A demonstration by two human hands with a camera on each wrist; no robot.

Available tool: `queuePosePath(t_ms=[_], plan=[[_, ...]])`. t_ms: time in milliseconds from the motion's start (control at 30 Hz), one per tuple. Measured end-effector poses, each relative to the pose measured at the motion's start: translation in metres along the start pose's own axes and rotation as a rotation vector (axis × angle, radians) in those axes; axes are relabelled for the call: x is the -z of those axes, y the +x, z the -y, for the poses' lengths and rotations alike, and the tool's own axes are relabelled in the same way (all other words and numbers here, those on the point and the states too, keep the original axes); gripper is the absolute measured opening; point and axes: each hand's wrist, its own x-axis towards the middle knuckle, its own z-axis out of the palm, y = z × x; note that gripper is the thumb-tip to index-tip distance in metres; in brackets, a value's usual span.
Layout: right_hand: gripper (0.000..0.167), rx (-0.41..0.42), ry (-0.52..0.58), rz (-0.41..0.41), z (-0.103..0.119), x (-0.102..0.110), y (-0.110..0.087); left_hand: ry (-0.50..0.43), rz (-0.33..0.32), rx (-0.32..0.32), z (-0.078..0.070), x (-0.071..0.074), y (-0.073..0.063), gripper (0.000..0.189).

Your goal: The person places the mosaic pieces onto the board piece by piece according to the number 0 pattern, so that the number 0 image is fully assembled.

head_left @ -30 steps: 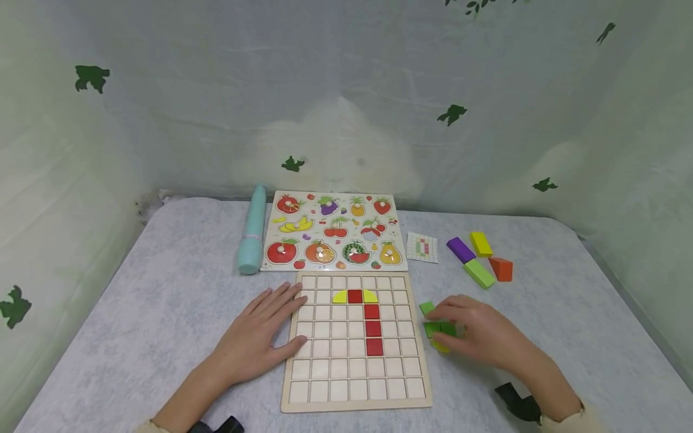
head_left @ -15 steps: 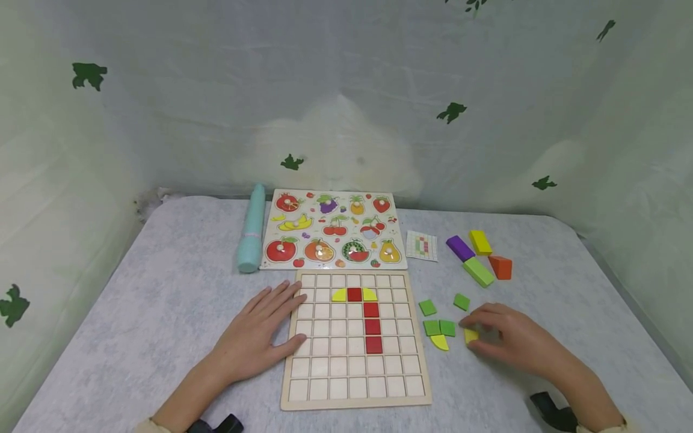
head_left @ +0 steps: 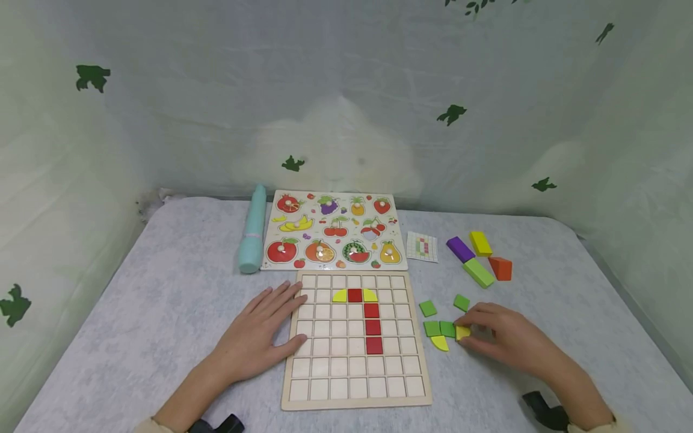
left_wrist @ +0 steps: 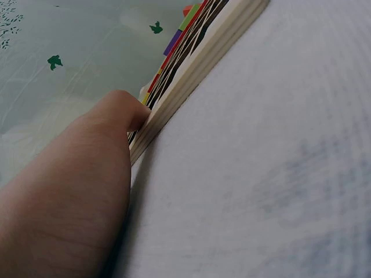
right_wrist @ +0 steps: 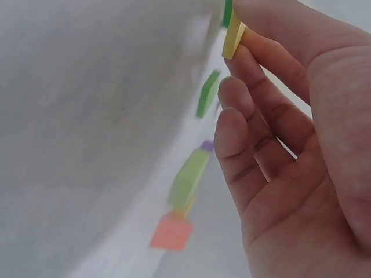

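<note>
My right hand (head_left: 506, 334) pinches a flat yellow tile (head_left: 462, 333) between thumb and fingers, just right of a pair of green square tiles. Part of that tile is hidden by the fingertips; in the right wrist view the yellow tile (right_wrist: 233, 39) shows edge-on. A yellow quarter-round tile (head_left: 440, 343) lies below the pair, and one green square (head_left: 461, 302) sits above my right fingertips. My left hand (head_left: 254, 340) rests with fingers spread on the left edge of the wooden grid board (head_left: 354, 405). Red squares and two yellow curved tiles fill some of its cells.
Behind the grid board lies a fruit puzzle board (head_left: 346, 240), with a light-blue tapered cylinder (head_left: 252, 234) on its left. A small pattern card (head_left: 422, 247) is at its right. Farther right are purple (head_left: 461, 249), yellow (head_left: 480, 243), light-green (head_left: 479, 273) and orange (head_left: 500, 269) blocks.
My right hand drew back rightward from over the green tiles, uncovering them, then slid slightly left with the yellow tile, up against the green pair. My left hand stayed put.
</note>
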Motion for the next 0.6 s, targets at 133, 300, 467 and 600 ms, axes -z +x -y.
queuePosePath(t_ms=[133,300,467,600], plan=[[0.023,0.031,0.015,-0.003,0.011,-0.001,0.009,0.008,-0.019,-0.010,0.000,-0.001,0.000,0.071],[0.026,0.091,0.058,-0.008,0.026,-0.004,0.019,0.000,-0.002,-0.001,-0.001,0.000,0.000,0.071],[0.027,0.144,0.064,-0.011,0.045,-0.009,0.030,-0.007,0.017,0.008,-0.001,0.001,0.000,0.071],[0.027,0.164,0.080,0.022,0.059,-0.011,0.036,-0.005,0.015,0.007,0.000,0.001,0.000,0.071]])
